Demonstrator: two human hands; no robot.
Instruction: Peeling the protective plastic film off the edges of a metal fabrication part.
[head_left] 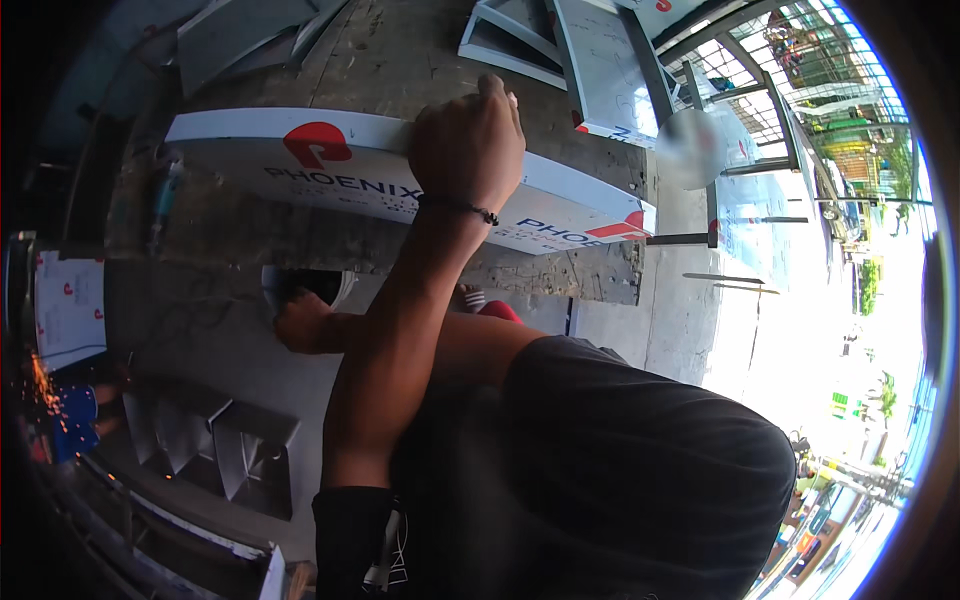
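A long white metal panel with red and blue print [360, 185] stands on edge across a worn dark bench [370, 75]. My left hand [468, 145] is closed in a fist over the panel's upper edge, near its middle. Its fingertips point away, so whatever they hold is hidden. A dark cord circles that wrist. Below my left forearm, my right hand [305, 323] reaches across to the left, also closed. It touches a dark piece with a pale curved rim [340, 288] below the bench's near edge; I cannot make out what this is.
More white panels [605, 70] lie at the bench's far right, and grey metal pieces [240, 45] at far left. Open metal boxes [255, 455] stand on the floor at lower left. Sparks [42, 385] fly beside another person in blue [75, 420]. Bright daylight fills the right side.
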